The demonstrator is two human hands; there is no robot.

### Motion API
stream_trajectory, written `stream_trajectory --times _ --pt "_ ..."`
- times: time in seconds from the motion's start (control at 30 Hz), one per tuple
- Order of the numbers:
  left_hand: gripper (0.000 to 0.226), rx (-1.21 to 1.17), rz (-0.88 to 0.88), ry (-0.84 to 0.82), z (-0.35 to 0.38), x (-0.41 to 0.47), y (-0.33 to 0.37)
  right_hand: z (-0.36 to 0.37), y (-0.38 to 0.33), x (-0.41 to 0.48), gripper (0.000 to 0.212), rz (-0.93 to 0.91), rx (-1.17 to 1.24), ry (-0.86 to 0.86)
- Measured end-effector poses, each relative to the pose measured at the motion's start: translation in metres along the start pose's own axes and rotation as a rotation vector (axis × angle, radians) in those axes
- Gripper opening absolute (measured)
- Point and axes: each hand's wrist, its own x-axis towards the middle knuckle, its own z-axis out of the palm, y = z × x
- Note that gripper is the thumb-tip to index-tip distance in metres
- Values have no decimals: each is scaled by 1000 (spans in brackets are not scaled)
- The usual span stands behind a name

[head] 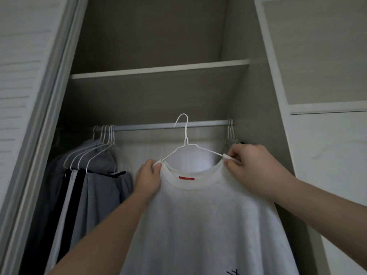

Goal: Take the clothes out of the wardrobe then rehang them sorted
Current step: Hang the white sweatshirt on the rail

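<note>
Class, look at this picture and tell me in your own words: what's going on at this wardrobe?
A person is holding a white T-shirt on a white wire hanger up in front of the wardrobe rail. The left hand and right hand each pinch a shoulder of the shirt at the hanger's ends. The hook is level with the rail, but whether it is over it cannot be told. Grey and dark clothes hang at the rail's left end, and a few more hangers at its right.

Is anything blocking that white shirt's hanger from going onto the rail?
Nothing visible. The rail is bare behind the hanger; the grey clothes hang off to the left, a few other hangers at the far right.
</note>
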Motion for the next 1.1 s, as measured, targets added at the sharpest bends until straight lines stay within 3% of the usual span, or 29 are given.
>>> stream_trajectory --times 0.47,0.7,1.0,1.1 --pt "15 -297 29 -66 115 131 -25 67 -27 119 21 179 -258 -19" --pt "17 -381 -3 -28 137 175 -50 122 -39 159 10 180 -299 106" --pt "49 -660 172 -212 132 189 -43 184 -36 195 11 233 -265 176" --pt "75 -626 210 -244 131 188 -49 200 -38 198 13 253 -239 170"
